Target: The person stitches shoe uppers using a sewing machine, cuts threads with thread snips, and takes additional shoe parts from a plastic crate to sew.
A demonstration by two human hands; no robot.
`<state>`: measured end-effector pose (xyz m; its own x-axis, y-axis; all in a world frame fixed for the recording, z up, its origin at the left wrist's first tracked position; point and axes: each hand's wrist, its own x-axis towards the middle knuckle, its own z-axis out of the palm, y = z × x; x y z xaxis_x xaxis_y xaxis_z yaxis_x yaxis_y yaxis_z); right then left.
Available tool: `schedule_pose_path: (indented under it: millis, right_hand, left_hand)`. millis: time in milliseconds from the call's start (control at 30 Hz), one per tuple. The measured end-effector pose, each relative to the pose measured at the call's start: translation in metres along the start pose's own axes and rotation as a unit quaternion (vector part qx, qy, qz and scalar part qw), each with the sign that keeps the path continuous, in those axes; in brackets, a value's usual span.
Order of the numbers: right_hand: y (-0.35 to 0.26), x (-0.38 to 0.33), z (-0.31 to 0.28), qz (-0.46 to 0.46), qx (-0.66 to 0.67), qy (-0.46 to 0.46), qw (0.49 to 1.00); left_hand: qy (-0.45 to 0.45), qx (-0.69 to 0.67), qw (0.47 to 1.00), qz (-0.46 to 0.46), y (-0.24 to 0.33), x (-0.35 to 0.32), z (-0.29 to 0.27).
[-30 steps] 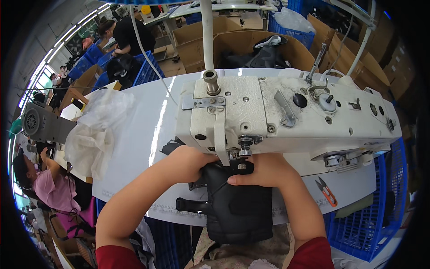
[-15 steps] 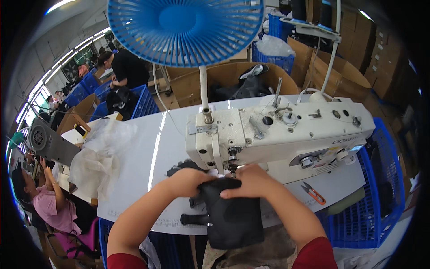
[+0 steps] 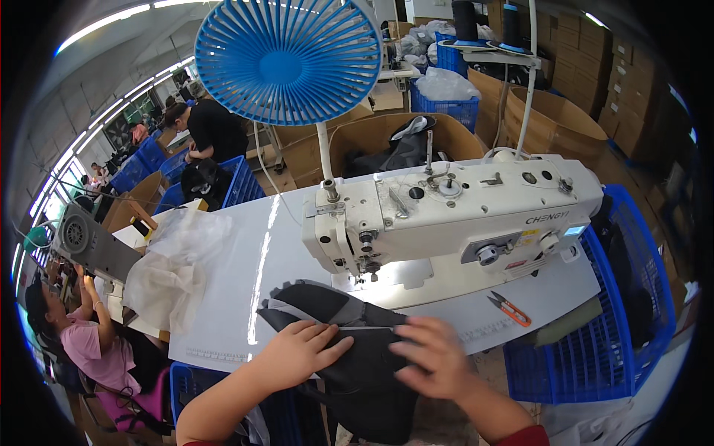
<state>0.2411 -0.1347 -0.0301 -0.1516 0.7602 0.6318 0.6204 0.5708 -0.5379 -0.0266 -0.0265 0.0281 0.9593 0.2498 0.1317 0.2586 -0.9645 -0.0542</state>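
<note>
A black fabric piece (image 3: 357, 372), a sewn item with folded panels and a grey inner layer, lies at the table's front edge and hangs over it. My left hand (image 3: 301, 353) grips its left side, thumb and fingers pressed on the cloth. At the right side of the cloth my right hand (image 3: 433, 358) is slightly blurred, its fingers spread and apart. Just beyond the cloth stands a white sewing machine (image 3: 446, 208); its needle area (image 3: 370, 267) is lit, and the fabric lies in front of it.
Orange-handled thread snips (image 3: 512, 308) lie right of the cloth. A blue fan (image 3: 286, 67) rises behind the machine head. Crumpled translucent sheeting (image 3: 167, 279) covers the table's left end. Blue crates (image 3: 580, 349) flank the table. Beyond are cardboard bins (image 3: 454, 134) and people working.
The black fabric has come away from the needle toward me and is now spread wider. My right hand has moved off the needle area and opened; my left has drawn back nearer.
</note>
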Motion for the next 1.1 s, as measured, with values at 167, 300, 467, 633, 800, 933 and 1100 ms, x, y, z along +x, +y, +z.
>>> schedule_pose_path:
  millis: [167, 300, 467, 633, 800, 933, 1100]
  right_hand:
    - [0.075, -0.047, -0.057, 0.248, -0.39, 0.13, 0.877]
    - [0.102, -0.089, -0.072, 0.33, -0.366, 0.081, 0.866]
    - [0.122, -0.098, -0.072, 0.271, -0.404, 0.107, 0.867]
    - [0.093, -0.074, -0.058, 0.3, -0.234, 0.187, 0.905]
    - [0.023, -0.043, -0.035, 0.41, 0.291, 0.095, 0.859]
    - [-0.005, -0.025, -0.03, 0.297, 0.353, -0.047, 0.886]
    - [-0.009, -0.016, -0.031, 0.283, 0.352, -0.083, 0.888]
  left_hand:
    - [0.061, 0.165, 0.983, 0.058, 0.03, -0.015, -0.001]
    - [0.082, 0.154, 0.983, 0.062, 0.047, -0.023, 0.001]
    - [0.117, 0.148, 0.979, 0.078, 0.061, -0.028, -0.001]
    - [0.118, 0.152, 0.977, 0.086, 0.067, -0.032, -0.007]
    - [0.123, 0.142, 0.977, 0.1, 0.074, -0.034, -0.011]
    - [0.123, 0.145, 0.977, 0.098, 0.077, -0.038, -0.014]
    - [0.126, 0.156, 0.975, 0.097, 0.079, -0.042, -0.014]
